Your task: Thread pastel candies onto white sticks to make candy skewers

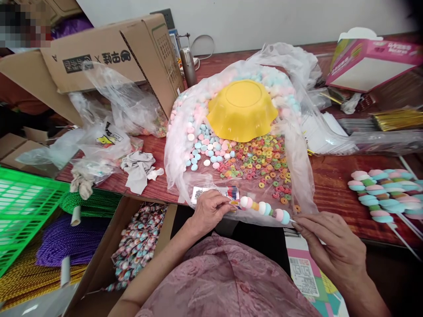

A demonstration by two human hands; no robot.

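Note:
A skewer of pastel marshmallows and small coloured candy rings (264, 208) lies level between my two hands, above the table's front edge. My right hand (333, 242) pinches the bare stick at its right end. At the other end, my left hand (211, 209) is closed in a pinch on a small candy ring (235, 203), partly covered by the fingers. Just beyond the hands, a clear plastic sheet (175, 163) holds loose marshmallows (206, 147) and loose candy rings (261, 160). Among them an upturned yellow bowl (244, 110) rests. A printed packet (198, 193) lies behind my left hand.
Finished marshmallow skewers (386, 193) lie at the right. A box (142, 259) of wrapped, strung sweets stands low at left, beside bundled twisted sticks (72, 240) and a green basket (26, 211). Cardboard boxes (109, 61) and crumpled tissue (138, 169) occupy the table's left.

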